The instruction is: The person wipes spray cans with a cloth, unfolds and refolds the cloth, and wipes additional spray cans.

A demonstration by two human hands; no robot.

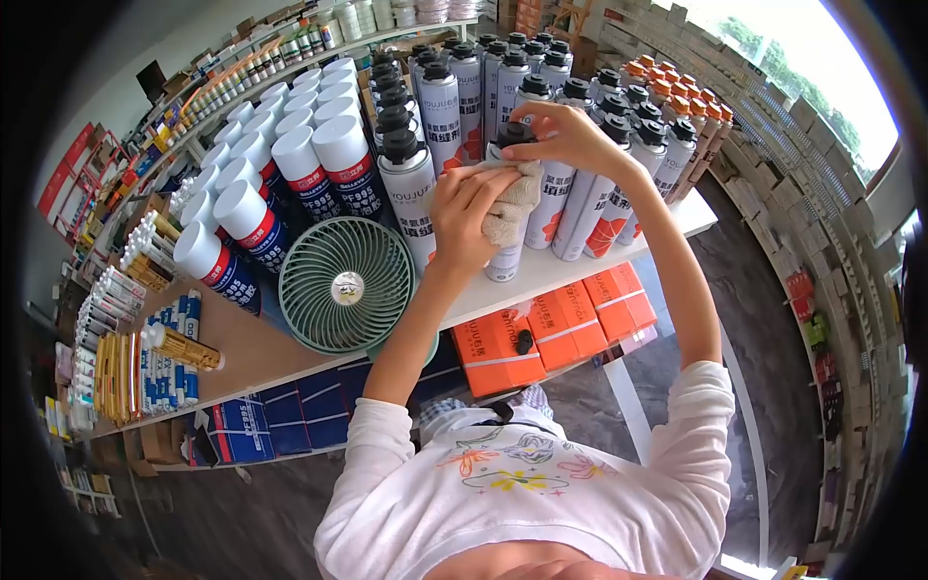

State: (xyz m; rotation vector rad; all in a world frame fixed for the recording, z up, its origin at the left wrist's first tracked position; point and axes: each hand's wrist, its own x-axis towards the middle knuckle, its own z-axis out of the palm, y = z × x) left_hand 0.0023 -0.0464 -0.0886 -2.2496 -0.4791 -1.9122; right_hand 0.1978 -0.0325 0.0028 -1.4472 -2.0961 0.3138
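My left hand [471, 215] presses a beige cloth [512, 208] against the upper side of a white can [504, 263] at the shelf's front edge. My right hand [570, 143] has its thumb and fingers round the black cap [515, 133] of that same can. The can stands upright among other white cans with black caps. Left of my left hand is another such can [407, 184], and a green round fan [348, 287] lies beside my left forearm.
Blue cans with white lids [343, 145] stand in rows at the left, with tubes [179, 345] beyond them. Cans with orange caps [682, 104] are at the back right. Orange boxes [498, 353] sit under the shelf edge [677, 220].
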